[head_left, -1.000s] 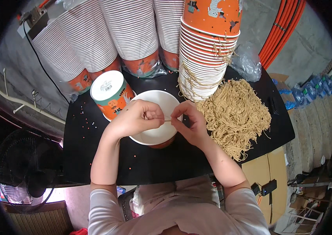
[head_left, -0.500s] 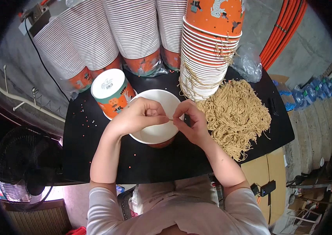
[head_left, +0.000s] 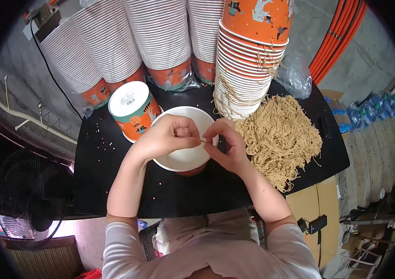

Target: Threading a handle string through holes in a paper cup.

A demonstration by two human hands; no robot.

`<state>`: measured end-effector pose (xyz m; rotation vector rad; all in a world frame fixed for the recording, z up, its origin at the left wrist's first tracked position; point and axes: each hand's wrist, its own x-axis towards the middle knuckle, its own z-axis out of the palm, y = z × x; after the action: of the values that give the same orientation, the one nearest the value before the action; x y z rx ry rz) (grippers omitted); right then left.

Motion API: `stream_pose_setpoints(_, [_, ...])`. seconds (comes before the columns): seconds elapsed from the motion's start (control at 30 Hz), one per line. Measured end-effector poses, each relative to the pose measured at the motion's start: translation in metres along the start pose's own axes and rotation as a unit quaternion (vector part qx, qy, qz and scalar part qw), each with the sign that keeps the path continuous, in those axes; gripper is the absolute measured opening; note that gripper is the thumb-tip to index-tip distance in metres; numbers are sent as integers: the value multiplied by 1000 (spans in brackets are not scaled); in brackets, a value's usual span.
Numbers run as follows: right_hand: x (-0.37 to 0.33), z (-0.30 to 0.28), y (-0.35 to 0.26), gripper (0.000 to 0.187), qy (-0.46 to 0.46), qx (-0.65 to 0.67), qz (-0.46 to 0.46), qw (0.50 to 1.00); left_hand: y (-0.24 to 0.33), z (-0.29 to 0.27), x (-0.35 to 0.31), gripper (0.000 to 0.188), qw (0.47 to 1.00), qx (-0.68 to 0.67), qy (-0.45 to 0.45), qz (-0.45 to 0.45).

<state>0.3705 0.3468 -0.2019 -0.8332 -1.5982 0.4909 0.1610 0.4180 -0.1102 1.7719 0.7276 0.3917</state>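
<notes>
Over the mouth of a white-lined paper bucket [head_left: 178,160], my two hands meet with their fingertips almost touching. My left hand [head_left: 172,135] is closed, its thumb pressed to the fingers on a thin tan cord [head_left: 203,141]. From the other side my right hand [head_left: 229,145] pinches at the same cord with thumb and forefinger. Only a tiny bit of cord shows between the fingertips. To the right lies a large heap of loose tan cords [head_left: 283,139]. Left of the bucket stands an upturned orange and green bucket [head_left: 137,116] with its white base up.
Tall stacks of nested white-rimmed buckets [head_left: 158,37] line the back of the black table [head_left: 132,195]. Another stack [head_left: 241,79], draped with cord strands, rises beside the heap. A clear plastic bag [head_left: 295,76] lies behind it. A black fan [head_left: 32,200] stands at the left.
My right thumb and forefinger have shifted slightly at the cord, with a little more gap between them. My left hand has barely moved, and the buckets and cord heap stay put.
</notes>
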Motion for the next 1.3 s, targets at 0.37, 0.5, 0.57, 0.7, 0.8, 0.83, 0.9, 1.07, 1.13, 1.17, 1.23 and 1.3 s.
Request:
stream_pose_setpoints(0.37, [2,-3,1,28,-28,-39,-10,999,-3,-4,-2,7,999,-18,15,21])
stream_pose_setpoints(0.5, [3,-2,4,24,-25,-35,-22,999,-6,-6,-1,8,1000,-12,5,13])
stream_pose_setpoints(0.57, [3,-2,4,23,-22,-35,-19,999,-3,-6,-2,8,1000,-11,0,11])
stream_pose_setpoints(0.7, [3,-5,3,22,-26,-41,-16,999,7,-8,-5,9,1000,-9,-15,11])
stream_pose_setpoints(0.8, [4,-4,2,20,-22,-44,-19,999,4,-13,-7,9,1000,-13,-24,9])
stream_pose_setpoints(0.83, [4,-3,1,19,-20,-42,-18,999,4,-15,-7,9,1000,-13,-27,10])
stream_pose_setpoints(0.9, [6,-4,0,17,-21,-42,-16,999,6,-16,-9,9,999,-13,-28,7])
stream_pose_setpoints(1.07, [7,-6,0,14,-35,-45,-12,998,1,-22,-10,8,999,-39,-26,17])
stream_pose_setpoints(1.13, [6,-5,1,14,-39,-45,-13,998,0,-22,-10,7,999,-44,-25,13])
stream_pose_setpoints(1.17, [6,-4,2,14,-41,-45,-14,998,1,-22,-10,7,999,-43,-24,11])
stream_pose_setpoints(1.23, [6,-5,3,13,-45,-44,-11,998,2,-22,-10,6,999,-42,-23,7])
stream_pose_setpoints(1.3, [5,-5,4,13,-46,-42,-9,998,2,-21,-10,6,999,-35,-12,3])
